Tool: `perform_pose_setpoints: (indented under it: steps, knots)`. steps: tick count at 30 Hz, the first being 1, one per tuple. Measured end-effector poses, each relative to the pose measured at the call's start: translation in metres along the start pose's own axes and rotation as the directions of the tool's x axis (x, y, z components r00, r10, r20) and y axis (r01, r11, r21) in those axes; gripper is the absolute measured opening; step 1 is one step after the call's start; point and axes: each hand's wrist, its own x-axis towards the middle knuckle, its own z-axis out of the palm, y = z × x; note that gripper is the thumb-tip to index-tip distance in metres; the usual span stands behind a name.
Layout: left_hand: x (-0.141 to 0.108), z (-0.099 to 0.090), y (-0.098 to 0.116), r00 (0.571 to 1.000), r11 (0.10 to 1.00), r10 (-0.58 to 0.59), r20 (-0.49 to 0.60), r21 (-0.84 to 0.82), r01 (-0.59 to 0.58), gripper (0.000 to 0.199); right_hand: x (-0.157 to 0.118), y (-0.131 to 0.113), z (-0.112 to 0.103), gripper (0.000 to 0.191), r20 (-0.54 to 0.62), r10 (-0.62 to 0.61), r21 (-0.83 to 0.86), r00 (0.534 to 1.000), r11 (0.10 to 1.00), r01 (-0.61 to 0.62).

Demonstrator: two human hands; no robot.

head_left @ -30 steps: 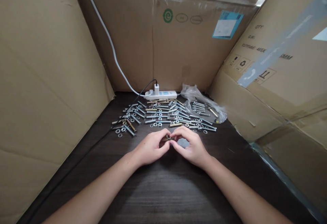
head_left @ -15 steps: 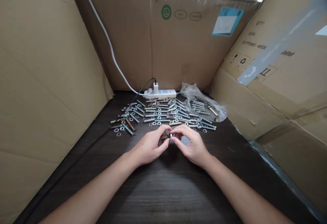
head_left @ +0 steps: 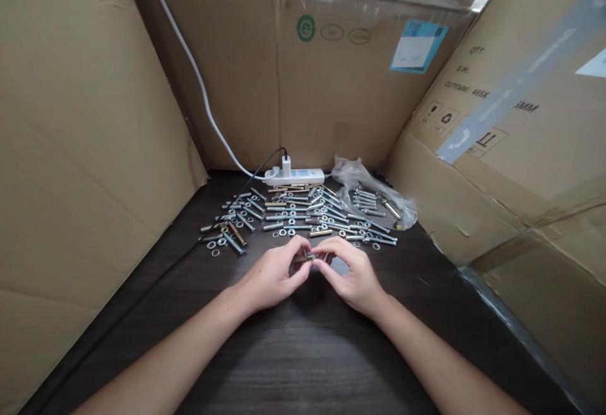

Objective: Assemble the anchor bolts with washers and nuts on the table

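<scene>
My left hand [head_left: 272,276] is closed in a pinch around a small bolt-like metal fastener [head_left: 308,256], which lies sideways between my fingertips. Its shaft looks brownish and is partly covered by the fingers. From the other side, my right hand [head_left: 353,273] pinches at the fastener's right end, where a small nut seems to sit; the fingertips hide most of it. Both hands meet just above the dark table [head_left: 303,352]. Beyond them lie rows of loose bolts [head_left: 286,217], sleeves such as a brass-coloured one [head_left: 320,233], and washers [head_left: 376,246].
A white power strip [head_left: 300,177] with a plugged-in charger [head_left: 286,166] stands at the back. A clear plastic bag [head_left: 353,178] lies right of it. A black cable [head_left: 156,282] crosses the left side. Cardboard walls [head_left: 331,99] enclose the table on three sides.
The fastener between my fingertips has turned slightly, and the pale nut face seen before is now mostly covered by my fingers. The whole view has shifted a little.
</scene>
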Motion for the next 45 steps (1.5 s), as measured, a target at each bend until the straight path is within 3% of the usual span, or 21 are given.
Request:
perform_pose_setpoints:
  steps: [9,16,27,34,45]
  knots:
    - [0.0,0.0,-0.001,1.0,0.997,-0.016,-0.001,0.081,0.016,0.012,0.0,0.006,0.001,0.014,-0.002,0.07,-0.009,0.998,0.998,-0.07]
    - [-0.001,0.0,0.0,1.0,0.985,-0.021,0.016,0.169,0.018,0.011,-0.002,0.009,0.006,0.012,-0.005,0.197,0.117,0.98,0.974,-0.196]
    - [-0.002,0.0,0.004,1.0,0.986,-0.02,0.017,0.164,0.017,0.011,-0.001,0.01,0.007,0.019,0.028,0.305,0.195,0.952,0.932,-0.304]
    - [-0.002,0.001,0.006,1.0,0.996,-0.009,0.029,0.09,0.007,0.01,0.0,0.011,0.01,0.026,0.083,0.416,0.349,0.906,0.839,-0.417]
    - [-0.001,0.002,0.001,0.999,0.998,-0.037,-0.025,0.041,0.038,0.013,0.0,0.006,0.005,0.023,0.138,0.373,0.371,0.917,0.839,-0.397]
